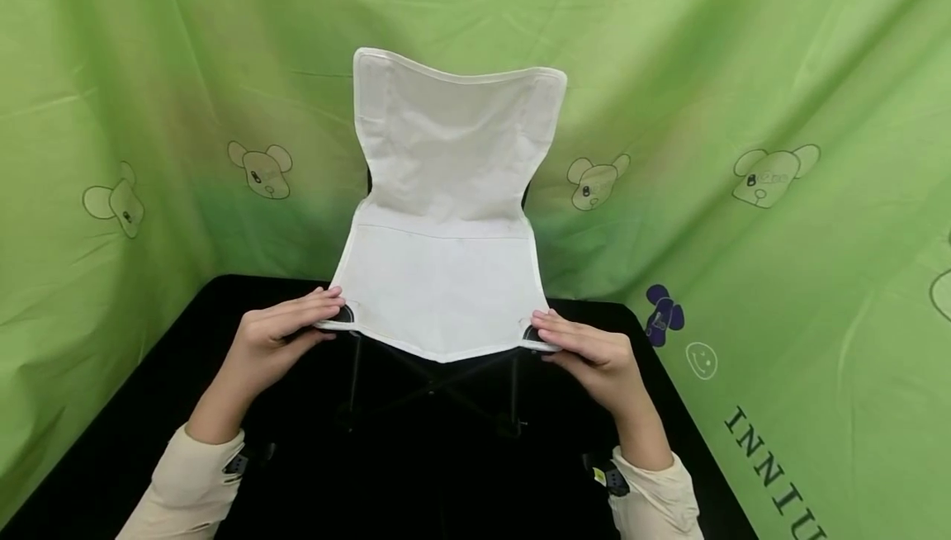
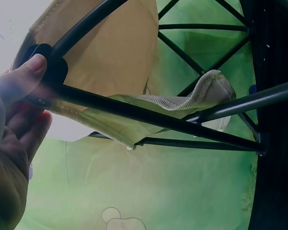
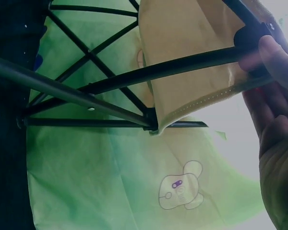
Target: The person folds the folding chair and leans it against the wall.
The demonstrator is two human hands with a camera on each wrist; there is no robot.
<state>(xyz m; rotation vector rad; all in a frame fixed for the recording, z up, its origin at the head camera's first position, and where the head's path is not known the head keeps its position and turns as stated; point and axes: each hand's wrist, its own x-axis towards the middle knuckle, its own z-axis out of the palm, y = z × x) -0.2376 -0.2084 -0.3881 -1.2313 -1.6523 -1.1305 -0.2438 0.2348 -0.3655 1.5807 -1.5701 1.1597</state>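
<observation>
A small white folding chair stands unfolded on the black surface, its fabric seat and back facing me. My left hand grips the front left corner of the seat, fingers on top and thumb underneath. In the left wrist view the thumb presses the black corner piece where dark tubes meet. My right hand holds the front right corner the same way. The right wrist view has that thumb against the other black corner piece. Crossed dark legs show below the seat.
The chair stands on a black table. Green curtains with printed mouse heads and lettering hang behind it and along both sides. The curtain behind is close to the chair's back.
</observation>
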